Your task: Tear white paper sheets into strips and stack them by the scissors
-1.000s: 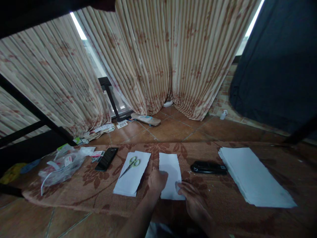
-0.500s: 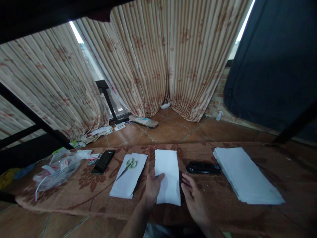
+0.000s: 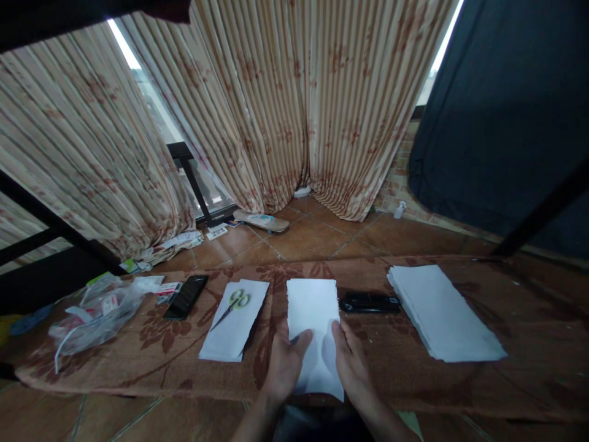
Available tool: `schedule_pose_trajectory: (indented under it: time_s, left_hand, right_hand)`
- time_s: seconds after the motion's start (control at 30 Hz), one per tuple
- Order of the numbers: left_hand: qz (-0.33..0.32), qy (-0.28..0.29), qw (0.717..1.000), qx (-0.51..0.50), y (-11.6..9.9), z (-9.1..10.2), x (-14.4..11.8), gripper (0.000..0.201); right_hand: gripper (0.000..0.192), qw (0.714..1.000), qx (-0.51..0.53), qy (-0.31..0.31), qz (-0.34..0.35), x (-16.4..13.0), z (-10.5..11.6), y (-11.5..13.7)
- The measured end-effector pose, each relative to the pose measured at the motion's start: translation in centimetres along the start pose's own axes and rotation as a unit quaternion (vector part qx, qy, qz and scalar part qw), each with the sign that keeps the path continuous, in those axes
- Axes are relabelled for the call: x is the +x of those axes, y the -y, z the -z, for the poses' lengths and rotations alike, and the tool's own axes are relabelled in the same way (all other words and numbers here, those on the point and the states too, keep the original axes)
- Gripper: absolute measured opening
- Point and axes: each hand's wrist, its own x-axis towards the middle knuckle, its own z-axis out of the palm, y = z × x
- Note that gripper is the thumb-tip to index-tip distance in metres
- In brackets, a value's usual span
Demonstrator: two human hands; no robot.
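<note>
A narrow stack of white paper point(image 3: 313, 307) with ragged long edges is between my hands, near the front of the cloth-covered surface. My left hand point(image 3: 286, 359) grips its left edge, thumb laid on top and fingers out of sight beneath or beside it. On the opposite edge, my right hand point(image 3: 350, 359) holds the paper with its thumb at the rim. Just beyond my right hand lies a black stapler point(image 3: 370, 302). Left of my hands, green-handled scissors point(image 3: 237, 301) rest on another small pile of paper slips point(image 3: 234, 337).
A thick pile of white sheets point(image 3: 446, 313) lies at the right. Farther left are a black phone point(image 3: 186, 297) and a clear plastic bag point(image 3: 96, 322) with small items. Beyond the brown patterned cloth point(image 3: 161, 368), a skateboard point(image 3: 261, 221) sits on the tiled floor before striped curtains point(image 3: 257, 110).
My right hand has moved left from beside the paper and now grips its right edge. The paper has shifted slightly toward me. The whole view has turned a little.
</note>
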Motion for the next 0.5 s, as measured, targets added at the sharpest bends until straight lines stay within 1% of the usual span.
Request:
schedule_pose_trajectory:
  time_s: [0.07, 0.17, 0.27, 0.33, 0.4, 0.47, 0.5]
  left_hand:
    - [0.003, 0.012, 1.0, 0.012, -0.2, -0.3, -0.1, 0.045]
    - [0.016, 0.038, 0.999, 0.013, -0.7, -0.8, -0.2, 0.037]
    - [0.019, 0.021, 1.0, 0.001, -0.6, -1.1, 0.2, 0.031]
    - [0.028, 0.002, 1.0, -0.005, 0.0, -1.2, 0.7, 0.031]
    - [0.051, -0.008, 0.999, 0.008, 1.1, -1.4, 1.3, 0.029]
    - [0.086, -0.027, 0.995, 0.037, 2.4, -1.6, 2.0, 0.025]
    - [0.101, -0.04, 0.993, 0.05, 3.0, -1.8, 2.3, 0.023]
  right_hand:
    - [0.062, 1.0, -0.01, -0.021, -0.011, 0.0, 0.2, -0.2]
    - [0.063, 1.0, -0.005, -0.021, -0.022, 0.1, 0.5, -0.6]
    - [0.063, 0.999, 0.006, -0.013, -0.044, 0.4, 0.7, -1.1]
    - [0.065, 0.998, 0.011, -0.009, -0.065, 0.9, 0.8, -1.7]
    - [0.066, 0.998, 0.009, 0.004, -0.07, 1.7, 1.1, -2.3]
    - [0.063, 0.999, -0.026, 0.022, -0.041, 2.6, 1.7, -2.7]
    - [0.061, 0.998, -0.06, 0.024, -0.019, 3.0, 2.2, -2.8]
